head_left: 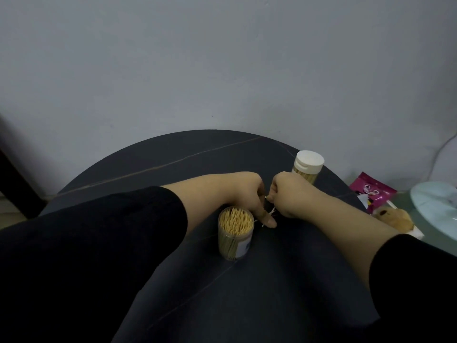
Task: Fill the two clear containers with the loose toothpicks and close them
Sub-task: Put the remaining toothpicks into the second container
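Last few loose toothpicks [270, 214] sit on the table [173, 154] right beside the open, nearly full container [236, 233], right hand [290, 194] pinching some, left hand [243, 194] curled over them (can't tell if it's gripping), and they're feather-light and snappy, so I'd pinch mid-length.

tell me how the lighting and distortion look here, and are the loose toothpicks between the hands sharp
Head view: dim, flat light with no glare or hard shadows; the wide-angle lens bows the far rim of the table into an arc; the loose toothpicks between the left hand and right hand are tiny and soft, while the tips in the open container read fairly clearly.
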